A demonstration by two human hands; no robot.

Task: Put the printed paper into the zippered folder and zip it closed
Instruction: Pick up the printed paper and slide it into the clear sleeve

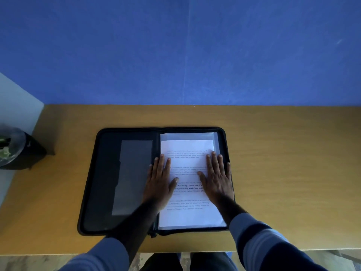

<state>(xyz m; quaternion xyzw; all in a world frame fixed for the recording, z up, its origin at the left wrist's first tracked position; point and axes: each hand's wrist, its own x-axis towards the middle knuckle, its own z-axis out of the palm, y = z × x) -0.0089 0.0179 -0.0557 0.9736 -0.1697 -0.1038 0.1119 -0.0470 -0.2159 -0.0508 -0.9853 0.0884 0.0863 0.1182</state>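
A black zippered folder (105,173) lies open flat on the wooden desk. Its left half shows a grey pocket panel (132,173). The printed paper (187,216), white with several blocks of text, lies on the right half over clear plastic sleeves. My left hand (159,182) rests flat with fingers spread on the paper's left edge, near the folder's spine. My right hand (217,177) lies flat on the paper's right side, its little finger reaching the zipper edge. Neither hand grips anything.
The wooden desk (293,173) stands against a blue wall (175,45). A dark bin (17,149) with rubbish sits off the desk's left edge. The desk's near edge runs just below the folder, with my legs under it.
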